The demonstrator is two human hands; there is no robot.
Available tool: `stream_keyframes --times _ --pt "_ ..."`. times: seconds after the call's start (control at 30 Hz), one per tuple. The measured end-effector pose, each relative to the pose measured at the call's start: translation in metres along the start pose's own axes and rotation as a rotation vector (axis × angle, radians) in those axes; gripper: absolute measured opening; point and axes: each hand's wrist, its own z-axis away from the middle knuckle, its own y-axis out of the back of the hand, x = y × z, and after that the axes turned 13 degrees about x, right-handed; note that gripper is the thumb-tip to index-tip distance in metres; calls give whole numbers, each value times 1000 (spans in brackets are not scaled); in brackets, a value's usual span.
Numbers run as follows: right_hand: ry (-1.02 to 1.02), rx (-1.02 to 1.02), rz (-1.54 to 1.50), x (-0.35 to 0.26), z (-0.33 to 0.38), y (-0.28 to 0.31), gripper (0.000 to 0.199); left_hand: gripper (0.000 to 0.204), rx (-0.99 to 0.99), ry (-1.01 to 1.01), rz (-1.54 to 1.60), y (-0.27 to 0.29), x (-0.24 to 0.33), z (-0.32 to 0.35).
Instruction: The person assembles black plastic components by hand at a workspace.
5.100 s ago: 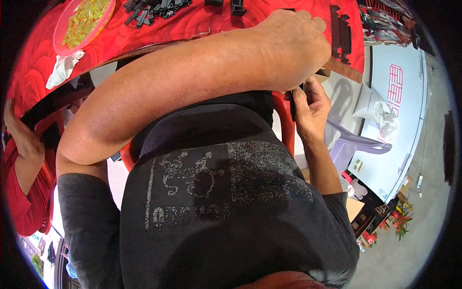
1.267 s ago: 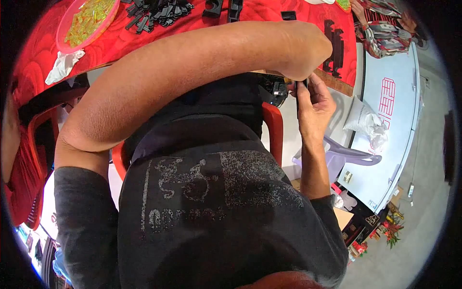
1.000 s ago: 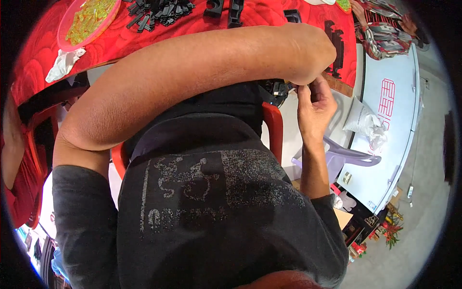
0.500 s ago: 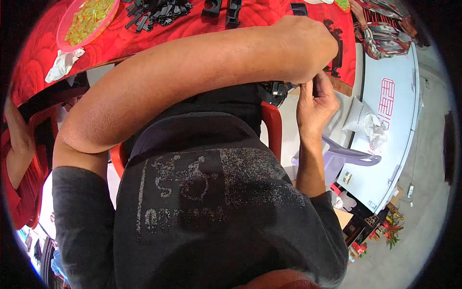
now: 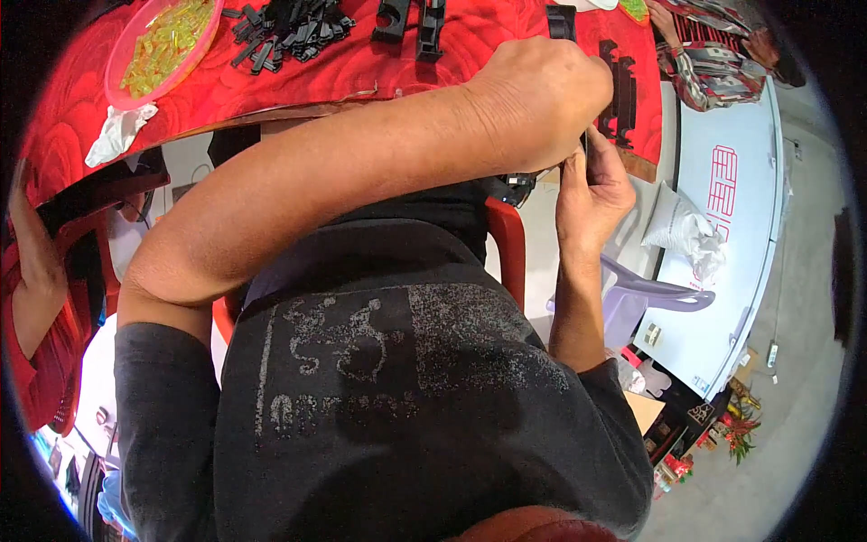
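Observation:
My left arm reaches across my body to the right, and my left hand (image 5: 553,98) is curled closed at the table's near right edge. Its back faces up and hides the fingers and whatever they hold. Just below it, my right hand (image 5: 596,200) has thumb and fingers drawn together, touching or nearly touching the underside of the left hand. A dark sliver shows between them, too small to name. Close beyond the left hand lie long notched black plastic strips (image 5: 623,95) and a black block-shaped part (image 5: 561,23).
The red-covered table (image 5: 361,81) holds a heap of small black plastic pieces (image 5: 293,32), black holder parts (image 5: 430,32) and a pink-rimmed tray (image 5: 110,68) of yellow-green pieces. A white tissue (image 5: 120,134) hangs at the edge. Another person's arm (image 5: 682,54) is at far right, by a white board (image 5: 722,181).
My left hand has shifted a little left and down, its wrist bending more. My right hand has hardly moved. The strips beyond my left hand show more now.

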Motion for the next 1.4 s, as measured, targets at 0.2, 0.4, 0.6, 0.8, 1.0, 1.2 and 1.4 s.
stream_keyframes --times 0.2,0.4,0.6,0.8,1.0,1.2,1.4 --pt "-114 8 -56 -2 5 -1 25 17 -24 72 116 -5 -11 3" --pt "-171 5 -63 0 5 -3 26 17 -72 104 142 -3 -14 2" --pt "-153 15 -115 4 3 -2 27 18 27 131 176 -11 -16 5" --pt "-167 -36 -94 -2 1 3 30 18 -14 84 134 -3 -11 2" --pt "-208 -56 -69 -9 1 3 31 18 -17 2 102 -6 -12 -1" --pt "-215 -29 -56 -12 5 3 31 19 -1 -12 88 -2 -8 1" --pt "-164 -13 -100 -13 6 1 30 21 41 -69 118 -2 -9 3"
